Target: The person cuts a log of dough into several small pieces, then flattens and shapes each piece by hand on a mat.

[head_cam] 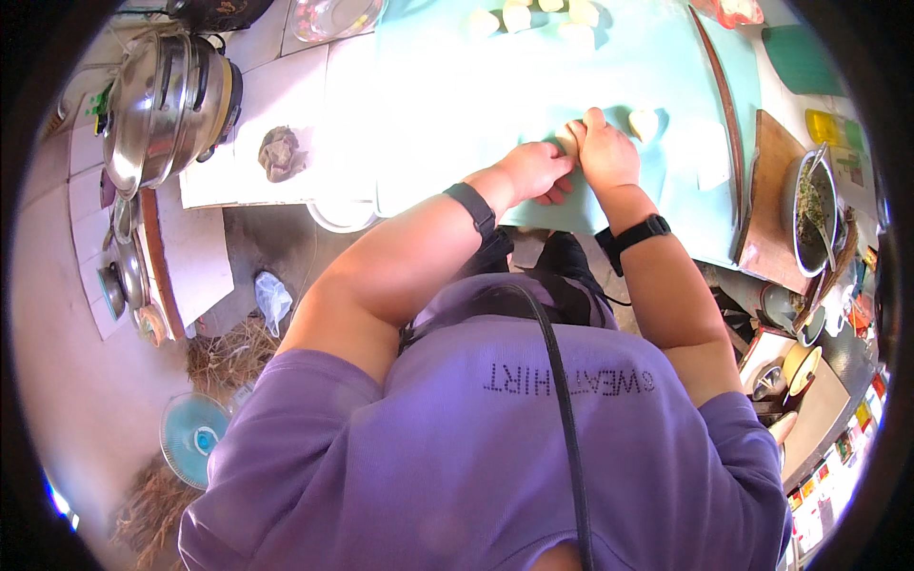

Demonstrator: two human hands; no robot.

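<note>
Both hands meet over the near part of a pale turquoise work surface (528,214), in strong glare. My left hand (535,171) has its fingers curled in towards my right hand (608,151). Between their fingertips is a small pale piece, apparently dough (566,138), mostly covered by the fingers. Just right of my right hand lies a rounded lump of dough (643,124), apart from it. Farther back sit several more dough lumps (518,16). A long thin wooden rolling pin (722,107) rests on the right part of the surface.
Right of the surface, a metal bowl (798,235) of chopped green filling with utensils stands by a wooden board (771,189). A crumpled cloth (282,153) lies on the left counter, near a lidded steel pot (153,114). A clear patterned bowl (335,18) is at the back.
</note>
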